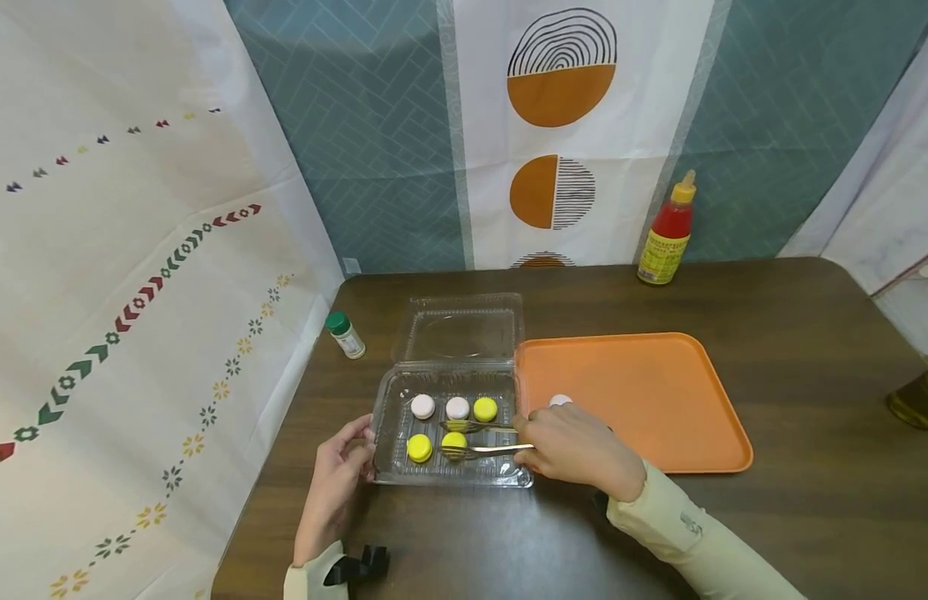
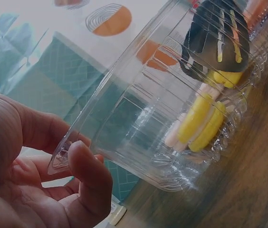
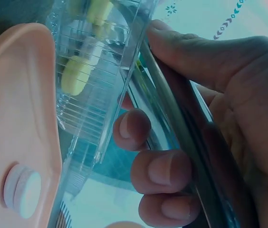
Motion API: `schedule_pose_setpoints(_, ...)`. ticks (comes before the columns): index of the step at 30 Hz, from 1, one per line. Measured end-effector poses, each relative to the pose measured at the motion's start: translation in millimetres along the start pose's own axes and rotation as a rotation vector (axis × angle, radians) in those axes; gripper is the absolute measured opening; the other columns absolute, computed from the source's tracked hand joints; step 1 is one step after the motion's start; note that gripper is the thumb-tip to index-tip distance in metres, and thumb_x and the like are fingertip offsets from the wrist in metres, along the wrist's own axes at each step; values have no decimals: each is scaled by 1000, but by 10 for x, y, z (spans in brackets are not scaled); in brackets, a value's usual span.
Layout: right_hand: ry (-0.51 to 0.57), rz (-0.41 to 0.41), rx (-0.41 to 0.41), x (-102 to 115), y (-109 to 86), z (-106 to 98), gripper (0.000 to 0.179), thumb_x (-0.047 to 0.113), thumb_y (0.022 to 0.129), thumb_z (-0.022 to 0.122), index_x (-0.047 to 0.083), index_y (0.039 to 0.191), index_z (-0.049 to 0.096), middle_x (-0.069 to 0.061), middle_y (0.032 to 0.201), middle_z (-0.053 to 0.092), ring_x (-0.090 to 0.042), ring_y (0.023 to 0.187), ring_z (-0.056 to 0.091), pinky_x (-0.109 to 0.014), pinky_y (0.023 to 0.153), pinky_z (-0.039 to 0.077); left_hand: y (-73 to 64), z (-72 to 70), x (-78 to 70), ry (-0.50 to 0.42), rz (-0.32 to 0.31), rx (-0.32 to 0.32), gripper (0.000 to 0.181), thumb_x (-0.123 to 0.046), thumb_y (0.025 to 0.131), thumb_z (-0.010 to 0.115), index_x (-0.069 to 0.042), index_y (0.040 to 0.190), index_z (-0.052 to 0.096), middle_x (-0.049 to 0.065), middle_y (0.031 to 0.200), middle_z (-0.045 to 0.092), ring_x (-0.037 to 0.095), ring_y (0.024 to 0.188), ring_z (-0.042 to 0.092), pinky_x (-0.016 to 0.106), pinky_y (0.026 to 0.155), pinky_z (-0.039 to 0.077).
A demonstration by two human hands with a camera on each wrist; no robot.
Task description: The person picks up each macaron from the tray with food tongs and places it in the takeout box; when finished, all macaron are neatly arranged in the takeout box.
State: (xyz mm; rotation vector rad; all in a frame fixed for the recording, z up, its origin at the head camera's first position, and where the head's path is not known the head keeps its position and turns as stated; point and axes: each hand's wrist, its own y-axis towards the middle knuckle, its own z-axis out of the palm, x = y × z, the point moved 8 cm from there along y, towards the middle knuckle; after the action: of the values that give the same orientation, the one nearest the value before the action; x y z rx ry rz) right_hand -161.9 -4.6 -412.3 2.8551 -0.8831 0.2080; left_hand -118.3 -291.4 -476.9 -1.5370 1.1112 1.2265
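My left hand (image 1: 340,479) pinches the left rim of a clear plastic clamshell container (image 1: 389,462), thumb and fingers on its edge in the left wrist view. Inside lie white macarons (image 1: 422,407) and yellow macarons (image 1: 419,448). My right hand (image 1: 580,443) grips metal tongs (image 1: 501,449) from the container's right side. The tongs' slotted heads reach into it, one on each side of the front yellow macaron (image 1: 454,442); whether they touch it I cannot tell. Another white macaron (image 3: 24,192) rests on the orange tray (image 1: 636,367), partly hidden by the right hand in the head view.
The container's lid (image 1: 464,329) lies folded back behind it. A small green-capped bottle (image 1: 346,335) stands at the back left. Behind the tray is a red squeeze bottle (image 1: 668,233) with a yellow cap. A dark glass object (image 1: 917,400) shows at the far right.
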Motion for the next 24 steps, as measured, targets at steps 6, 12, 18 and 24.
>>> schedule_pose_setpoints(6, -3, 20, 21, -4, 21, -18, 29, 37, 85, 81, 14, 83, 62, 12, 58, 40, -6, 51, 37, -27, 53, 33, 2, -1, -19, -2, 3, -2, 46, 15, 91, 48, 10, 136, 55, 25, 106, 52, 14, 58, 49, 25, 52, 49)
schedule_pose_setpoints(12, -37, 30, 22, -1, -2, -45, 32, 41, 84, 80, 13, 88, 64, 11, 61, 43, -10, 54, 38, -30, 57, 36, -8, -14, -5, -4, -14, -3, 47, 14, 90, 48, 9, 136, 54, 24, 107, 52, 14, 56, 50, 25, 52, 48)
schedule_pose_setpoints(18, -21, 55, -21, -72, -61, -138, 35, 37, 83, 80, 8, 94, 64, 4, 68, 51, -16, 58, 50, -32, 54, 44, -4, -19, -6, -5, 1, -6, 48, 16, 88, 48, 11, 135, 54, 21, 104, 52, 13, 55, 50, 24, 51, 47)
schedule_pose_setpoints(24, 33, 92, -32, -223, -150, -170, 34, 30, 84, 80, 6, 105, 66, 4, 69, 54, -10, 55, 47, -29, 50, 41, 11, 5, 1, -12, 2, 6, 47, 16, 89, 48, 12, 136, 54, 22, 104, 52, 13, 58, 50, 24, 51, 47)
